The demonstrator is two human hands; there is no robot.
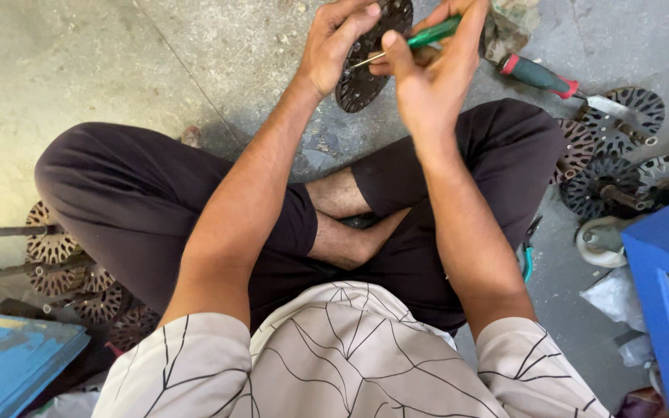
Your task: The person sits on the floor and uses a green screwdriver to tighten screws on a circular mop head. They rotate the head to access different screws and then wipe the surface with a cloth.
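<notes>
Left hand (334,42) grips slotted disc (365,73) — right hand (431,73) holds green-handled screwdriver (420,39) against it.

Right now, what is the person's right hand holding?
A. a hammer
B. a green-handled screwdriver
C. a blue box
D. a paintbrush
B: the right hand grips a green-handled screwdriver, its thin shaft pointing at the dark round disc held by the left hand.
</notes>
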